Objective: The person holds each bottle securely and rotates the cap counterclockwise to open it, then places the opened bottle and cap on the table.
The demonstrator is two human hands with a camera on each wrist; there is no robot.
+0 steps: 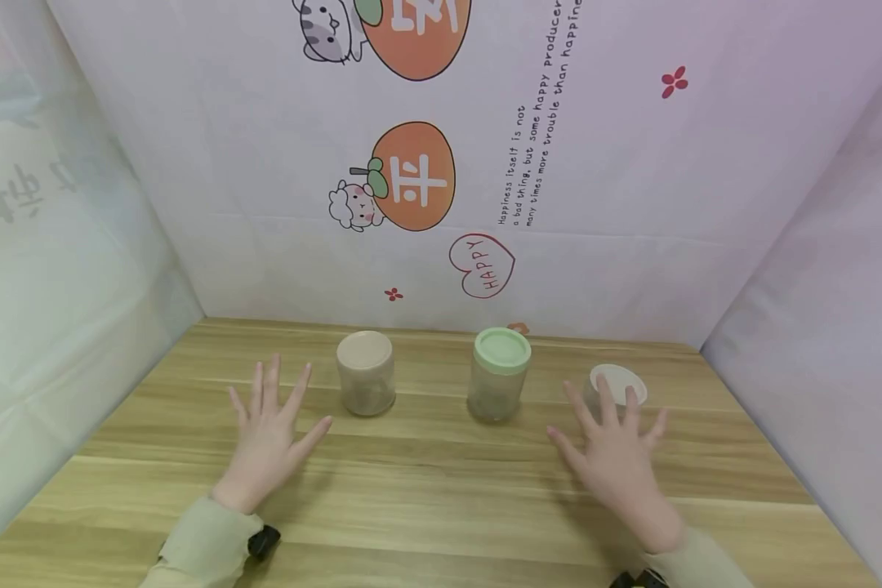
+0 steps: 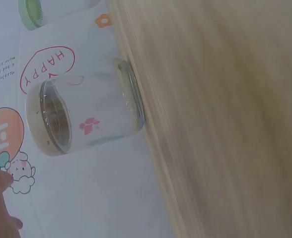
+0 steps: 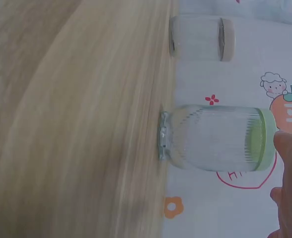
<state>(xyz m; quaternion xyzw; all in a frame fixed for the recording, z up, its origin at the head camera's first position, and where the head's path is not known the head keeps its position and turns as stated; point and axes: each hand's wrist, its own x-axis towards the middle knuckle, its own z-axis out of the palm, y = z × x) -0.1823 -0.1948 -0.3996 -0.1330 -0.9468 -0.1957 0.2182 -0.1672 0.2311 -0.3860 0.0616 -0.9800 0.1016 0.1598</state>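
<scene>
My left hand [image 1: 265, 445] is spread over the table's left side with its fingers straight and nothing in it. To its right stands a clear glass jar with a beige lid [image 1: 365, 351]; the left wrist view shows the jar's transparent body [image 2: 94, 106]. A taller ribbed glass jar with a green lid [image 1: 502, 351] stands upright in the middle, its body [image 3: 215, 139] plain in the right wrist view. My right hand [image 1: 617, 465] has its fingers fanned out and holds nothing. Its fingers overlap a small container with a white top [image 1: 621, 380], partly hiding it.
The wood-grain table [image 1: 426, 506] ends at a white printed cloth backdrop [image 1: 265, 261] just behind the jars. More white cloth hangs along the left side [image 1: 59, 327] and the right side [image 1: 816, 327].
</scene>
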